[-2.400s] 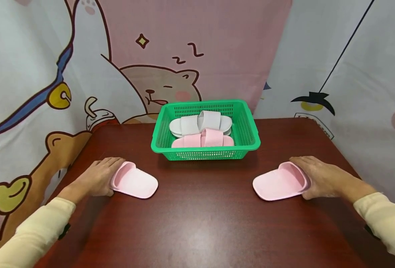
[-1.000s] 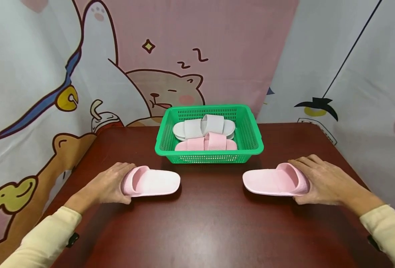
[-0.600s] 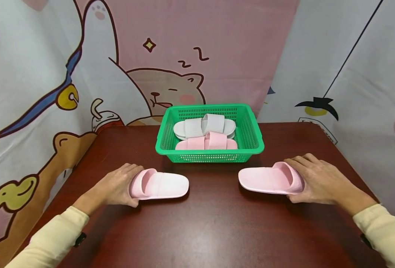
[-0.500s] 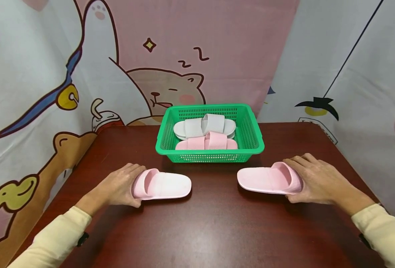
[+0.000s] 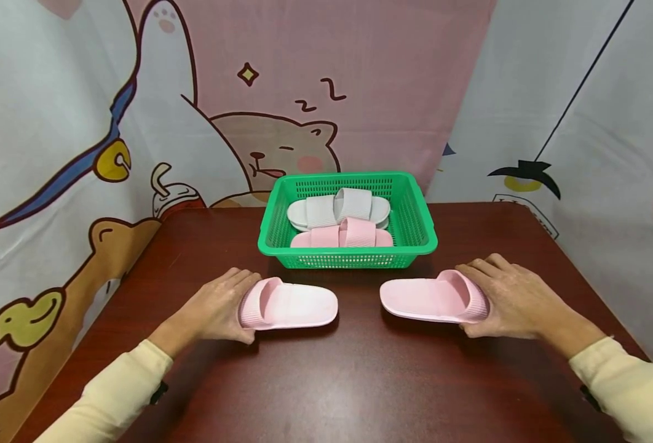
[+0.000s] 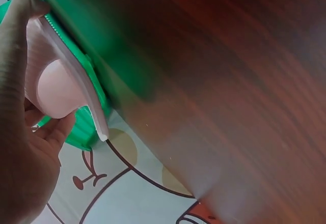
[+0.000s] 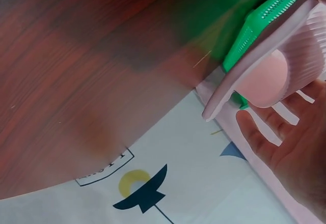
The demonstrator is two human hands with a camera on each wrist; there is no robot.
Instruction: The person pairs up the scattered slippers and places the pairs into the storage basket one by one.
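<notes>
In the head view my left hand [image 5: 216,311] grips a pink slide slipper [image 5: 301,306] by its toe end, thumb on the near side and fingers on the far side. My right hand [image 5: 511,298] grips a matching pink slipper [image 5: 415,296] the same way. The two heels point at each other across a narrow gap, in front of the basket. Both wrist views show the ribbed strap of the left slipper [image 6: 41,56] and the right slipper [image 7: 305,46] between thumb and fingers, with the sole raised off the table.
A green plastic basket [image 5: 347,258] stands at the back of the dark red-brown table [image 5: 326,381]. In it lie a white pair of slippers [image 5: 321,210] and a pink pair of slippers [image 5: 358,232]. A cartoon-printed cloth [image 5: 393,86] hangs behind and at both sides.
Both hands have carried their slippers inward, left hand to the right and right hand to the left, so the heels are much closer. The slippers also turned from slanted to nearly in line.
</notes>
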